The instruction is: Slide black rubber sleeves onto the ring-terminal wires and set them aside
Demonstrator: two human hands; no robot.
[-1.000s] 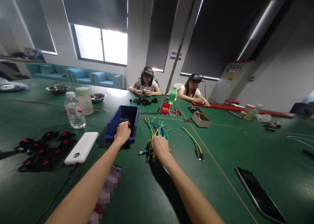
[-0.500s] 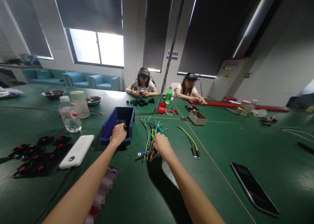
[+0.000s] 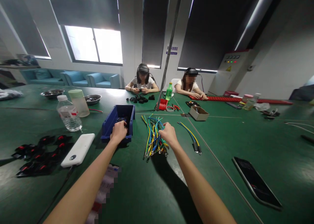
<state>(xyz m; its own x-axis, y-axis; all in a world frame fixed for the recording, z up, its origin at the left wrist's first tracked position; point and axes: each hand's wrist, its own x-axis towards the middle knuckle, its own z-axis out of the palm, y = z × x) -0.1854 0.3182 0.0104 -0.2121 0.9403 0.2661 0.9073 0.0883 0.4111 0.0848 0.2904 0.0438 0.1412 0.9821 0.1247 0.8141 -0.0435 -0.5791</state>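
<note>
1. Wires (image 3: 153,135) lie bunched on the bench (image 3: 137,188), right of the blue bin (image 3: 106,124).
2. Right hand (image 3: 168,134) curls at their edge, left hand (image 3: 119,132) inside the bin; I cannot tell if either grip pinches anything.
3. Picking through wires seems in hand; next calls for careful untangling.

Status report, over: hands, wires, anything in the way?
Left hand in blue bin, grip hidden. Right hand at right side of wires, grip unclear. Wires loosely heaped, right of bin. Water bottle stands left of bin, apart from both hands.

Narrow gap btwn blue bin (image 3: 111,121) & wire pile (image 3: 153,135), phone (image 3: 256,181) obstructs nr R.
</note>
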